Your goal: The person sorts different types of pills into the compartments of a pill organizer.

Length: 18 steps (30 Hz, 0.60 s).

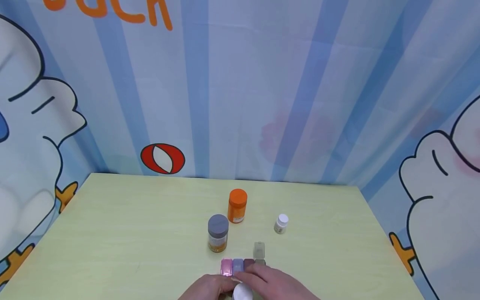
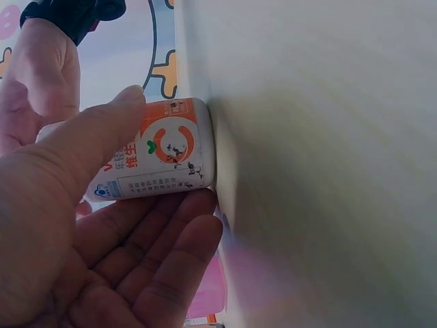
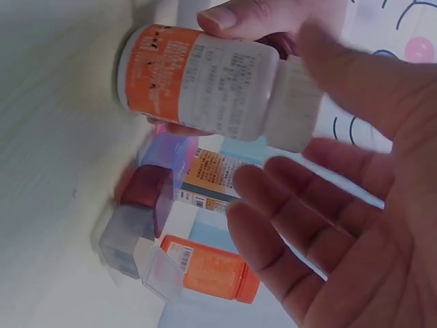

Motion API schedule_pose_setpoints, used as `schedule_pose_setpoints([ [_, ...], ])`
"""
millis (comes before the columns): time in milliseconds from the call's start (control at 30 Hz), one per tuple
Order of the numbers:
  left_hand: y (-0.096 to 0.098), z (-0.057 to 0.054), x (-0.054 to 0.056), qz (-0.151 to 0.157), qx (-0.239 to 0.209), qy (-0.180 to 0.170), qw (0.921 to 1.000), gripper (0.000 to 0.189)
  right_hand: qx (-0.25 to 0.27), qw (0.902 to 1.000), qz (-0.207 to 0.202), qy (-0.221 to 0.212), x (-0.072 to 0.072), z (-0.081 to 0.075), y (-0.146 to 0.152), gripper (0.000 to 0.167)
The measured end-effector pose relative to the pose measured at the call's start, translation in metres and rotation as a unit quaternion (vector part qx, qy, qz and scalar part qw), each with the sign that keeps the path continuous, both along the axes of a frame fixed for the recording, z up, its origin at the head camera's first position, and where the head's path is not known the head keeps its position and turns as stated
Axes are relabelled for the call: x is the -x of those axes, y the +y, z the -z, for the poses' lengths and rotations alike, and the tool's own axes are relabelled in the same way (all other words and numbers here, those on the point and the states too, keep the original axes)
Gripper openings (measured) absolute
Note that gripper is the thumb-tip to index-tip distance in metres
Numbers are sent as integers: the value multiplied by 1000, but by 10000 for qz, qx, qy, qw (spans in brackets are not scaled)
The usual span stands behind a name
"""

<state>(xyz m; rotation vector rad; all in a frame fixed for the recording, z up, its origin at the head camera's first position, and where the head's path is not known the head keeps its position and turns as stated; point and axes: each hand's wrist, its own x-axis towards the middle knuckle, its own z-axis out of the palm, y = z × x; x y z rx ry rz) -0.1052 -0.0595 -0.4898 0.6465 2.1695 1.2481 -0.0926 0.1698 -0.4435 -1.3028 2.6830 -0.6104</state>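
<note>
My left hand (image 1: 211,288) holds a white pill bottle (image 3: 205,82) with an orange label, thumb on one side and fingers on the other. The bottle stands upright, its base right at the tabletop in the left wrist view. Around its white cap (image 3: 293,102) curve the thumb and fingers of my right hand (image 1: 276,284). Just beyond both hands lies a pill organizer (image 1: 238,266) with pink, blue, dark red and grey compartments. The grey compartment's clear lid (image 1: 259,250) is flipped up. My hands hide the organizer's near part in the head view.
Behind the organizer stand a jar with a grey lid (image 1: 218,233) and an orange pill bottle (image 1: 237,206). A small white bottle (image 1: 281,223) stands farther right. The pale table (image 1: 150,225) ends at a striped cartoon curtain (image 1: 240,91).
</note>
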Motion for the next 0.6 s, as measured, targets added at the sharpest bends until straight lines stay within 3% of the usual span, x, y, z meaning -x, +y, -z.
schedule_pose_setpoints([
  [133,1,-2,0,-35,93,-154,9998,26,-18,9998,108,-157,0,0,-1,58],
  [200,1,-2,0,-43,203,-278,9994,30,-23,10000,-2,-8,0,2,-1,56],
  [333,1,-2,1,27,146,-165,9998,30,-28,9994,-122,331,0,5,0,60],
  [600,2,-3,2,12,153,-226,9996,31,-42,9992,-122,376,0,4,-3,54],
])
